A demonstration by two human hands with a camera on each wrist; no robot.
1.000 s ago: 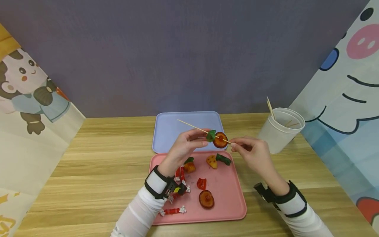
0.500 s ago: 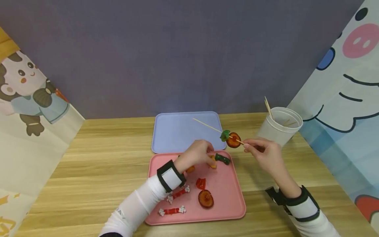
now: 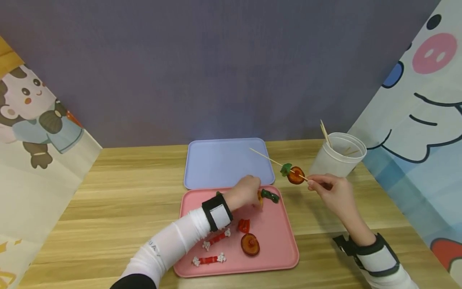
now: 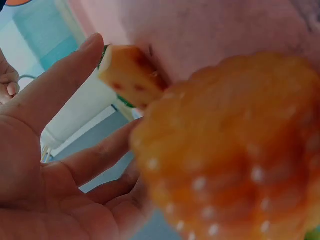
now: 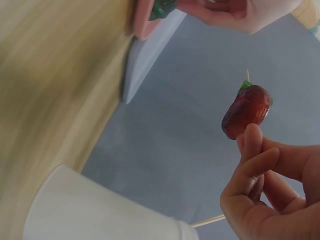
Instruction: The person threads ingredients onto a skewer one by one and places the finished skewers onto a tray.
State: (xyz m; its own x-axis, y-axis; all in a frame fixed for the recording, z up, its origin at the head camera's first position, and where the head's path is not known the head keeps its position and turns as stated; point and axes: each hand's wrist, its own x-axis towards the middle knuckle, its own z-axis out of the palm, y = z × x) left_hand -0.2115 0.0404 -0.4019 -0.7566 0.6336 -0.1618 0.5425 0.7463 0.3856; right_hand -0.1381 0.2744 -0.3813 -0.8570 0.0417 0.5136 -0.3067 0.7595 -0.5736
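My right hand (image 3: 333, 192) pinches the lower end of a bamboo skewer (image 3: 265, 156) beside the pink tray. Threaded on the skewer are a brown mushroom cap (image 3: 296, 176) and a leafy green piece (image 3: 286, 169). Over the back of the pink tray (image 3: 276, 245), my left hand (image 3: 245, 192) reaches down around a yellow spotted wedge (image 4: 131, 75). In the left wrist view its thumb and fingers are extended on either side of the wedge; firm contact is not visible. An orange corn chunk (image 4: 235, 145) looms close there, covering some fingertips. Touching distance from the wedge lies a dark green piece (image 3: 270, 196).
The tray also bears another mushroom cap (image 3: 250, 244), a red piece (image 3: 244, 226) and red-and-white sticks (image 3: 209, 260). Behind it lies a blue tray (image 3: 225, 160). A white bucket (image 3: 333, 158) with skewers stands at the right, close to the right hand.
My left hand has left the skewer and gone down to the yellow wedge on the pink tray. The right hand has carried the skewer to the right and slightly down.
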